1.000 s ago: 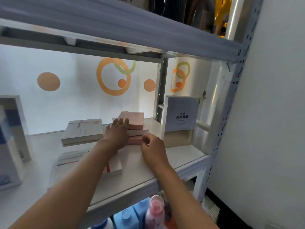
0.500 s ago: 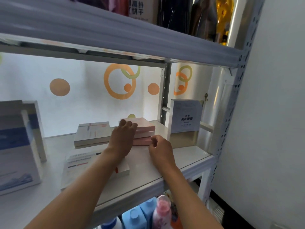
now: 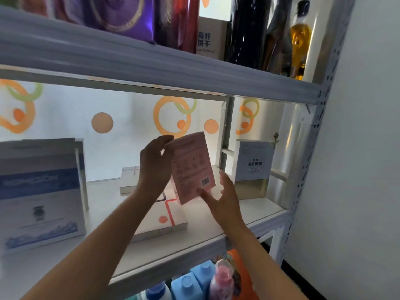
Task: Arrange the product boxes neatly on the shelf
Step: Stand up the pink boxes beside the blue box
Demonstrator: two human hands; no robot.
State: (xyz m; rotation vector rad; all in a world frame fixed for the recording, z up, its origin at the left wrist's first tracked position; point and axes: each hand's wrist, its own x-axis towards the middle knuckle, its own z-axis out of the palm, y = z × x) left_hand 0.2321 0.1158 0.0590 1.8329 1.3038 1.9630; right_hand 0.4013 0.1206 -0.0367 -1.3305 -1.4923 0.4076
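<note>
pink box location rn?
Head view, centre: the pink box is lifted upright above the middle shelf, gripped by the left hand with the right hand at its lower edge, left of the standing grey box.

A pink box (image 3: 191, 167) stands tilted between both hands, seemingly above the shelf (image 3: 255, 211).

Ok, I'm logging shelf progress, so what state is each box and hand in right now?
Pink flat box: lifted, upright, tilted, barcode side facing the camera.
Left hand: grips the pink box's top left edge.
Right hand: open, fingers touching the box's lower right corner.
White flat box with orange line: lying flat.
Blue-and-white large box: standing upright.
Grey-labelled small box: standing upright.
</note>
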